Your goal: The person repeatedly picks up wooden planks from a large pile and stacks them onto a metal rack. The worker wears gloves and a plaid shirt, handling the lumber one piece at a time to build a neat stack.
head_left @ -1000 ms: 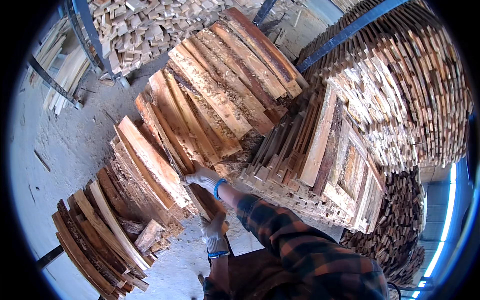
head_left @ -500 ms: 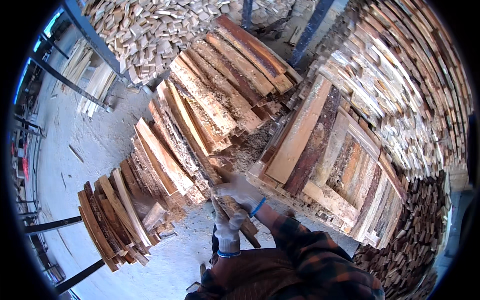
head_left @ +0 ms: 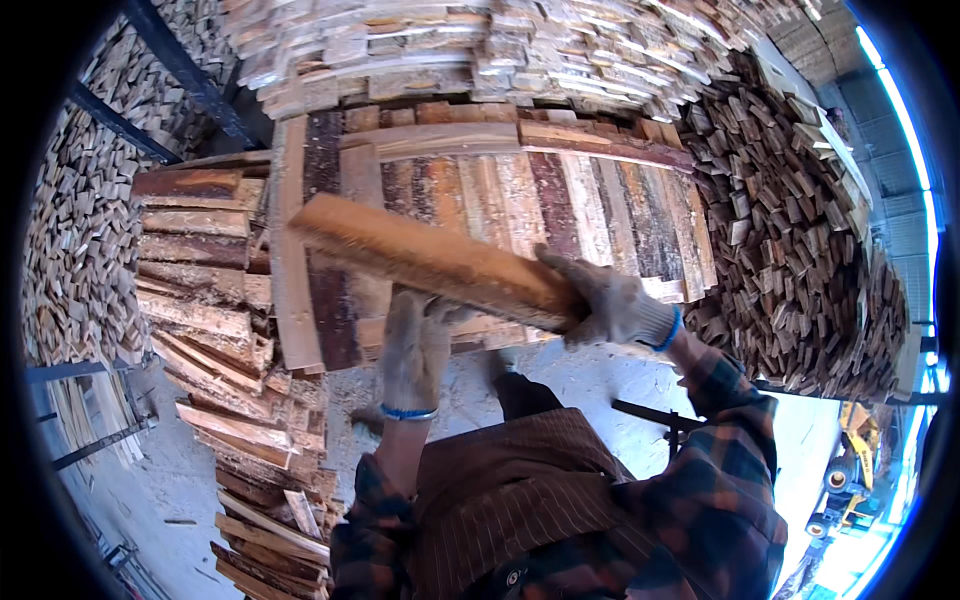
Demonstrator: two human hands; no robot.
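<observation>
A wooden board (head_left: pixel 430 255), orange-brown with a rough lower edge, is held up in both gloved hands. Its far end tilts up to the left, over the stack. My right hand (head_left: pixel 615 308) grips its right end, thumb on top. Below its middle is my left hand (head_left: pixel 415 345), closed against the underside, the fingertips partly hidden by the board. Beneath and beyond it lies a neat stack of planks (head_left: pixel 540 195), mostly laid side by side, with a few crosswise along its edges. Both gloves are whitish with blue cuffs.
A long heap of loose slabs (head_left: pixel 200 270) curves along the left. Beyond the stack rises a wall of piled boards (head_left: pixel 480 55). Stacked dark offcuts (head_left: pixel 800 240) fill the right side. Metal posts (head_left: pixel 190 70) stand at far left; a yellow vehicle (head_left: pixel 850 465) is at far right.
My view has swung right, from the loose slabs to face the plank stack. Both hands, low beside the slabs before, now hold the board raised at the stack's near edge.
</observation>
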